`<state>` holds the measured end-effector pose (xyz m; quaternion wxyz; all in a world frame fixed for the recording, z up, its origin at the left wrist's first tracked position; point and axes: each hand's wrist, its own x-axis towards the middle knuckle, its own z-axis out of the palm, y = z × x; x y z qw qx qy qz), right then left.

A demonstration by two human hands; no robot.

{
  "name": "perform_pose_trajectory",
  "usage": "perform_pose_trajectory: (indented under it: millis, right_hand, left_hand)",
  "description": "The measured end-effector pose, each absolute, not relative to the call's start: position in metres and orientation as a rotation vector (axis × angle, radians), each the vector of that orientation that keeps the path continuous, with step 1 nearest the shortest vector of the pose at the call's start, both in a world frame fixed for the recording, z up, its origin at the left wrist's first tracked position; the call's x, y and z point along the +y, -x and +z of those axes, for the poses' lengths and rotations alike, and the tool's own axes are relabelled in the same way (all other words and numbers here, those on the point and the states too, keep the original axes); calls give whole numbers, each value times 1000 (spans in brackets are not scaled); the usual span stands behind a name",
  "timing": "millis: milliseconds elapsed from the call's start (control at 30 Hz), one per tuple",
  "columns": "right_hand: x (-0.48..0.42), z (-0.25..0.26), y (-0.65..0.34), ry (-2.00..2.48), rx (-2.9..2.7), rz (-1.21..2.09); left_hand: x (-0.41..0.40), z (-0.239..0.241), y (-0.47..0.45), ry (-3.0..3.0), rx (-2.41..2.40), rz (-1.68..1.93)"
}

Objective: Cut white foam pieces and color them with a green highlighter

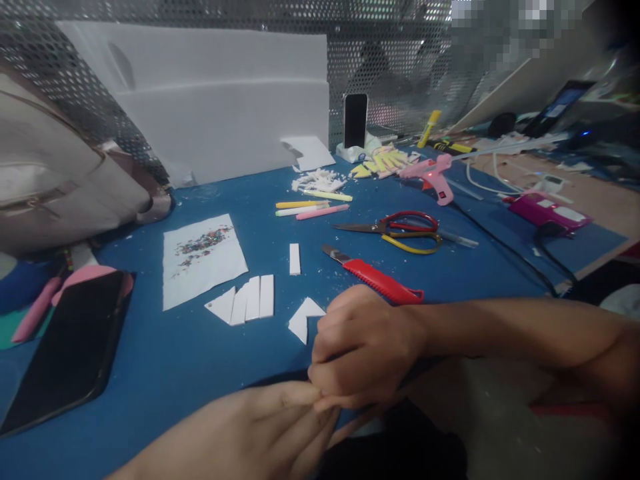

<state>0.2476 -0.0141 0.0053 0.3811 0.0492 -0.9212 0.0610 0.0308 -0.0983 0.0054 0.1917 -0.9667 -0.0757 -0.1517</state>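
Note:
At the table's front edge my two hands meet, fingertips against fingertips. My right hand (pixel 367 347) is closed, its fingers curled in a pinch. My left hand (pixel 265 427) reaches in from the lower left, thumb and fingers pressed together; whatever lies between the hands is hidden. Just beyond the right hand sits an angular white foam piece (pixel 304 317). Left of it several cut white strips (pixel 254 298) lie side by side, and one small white strip (pixel 295 259) lies apart. A red utility knife (pixel 380 279) with its blade out rests behind my right wrist.
Scissors (pixel 407 230) and a pink glue gun (pixel 433 179) with a cord lie to the right. A white sheet (pixel 175 287) carries colourful bits. Phones (pixel 67 347), pens (pixel 323 212), foam scraps (pixel 320 180), a pale bag (pixel 60 173) and white boards (pixel 225 113) surround the blue table.

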Motion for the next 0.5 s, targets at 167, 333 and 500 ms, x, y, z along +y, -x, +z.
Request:
perform_pose_trajectory:
  millis: [167, 333, 500]
  right_hand:
    - [-13, 9, -245, -82, -2370, 218]
    - [1, 43, -260, 82, -2326, 287]
    - [6, 65, -295, 607, -2381, 402]
  left_hand:
    - [-96, 15, -31, 2693, -185, -442]
    - [-98, 22, -28, 2595, -68, -317]
    - [-97, 13, -24, 2689, -274, -460]
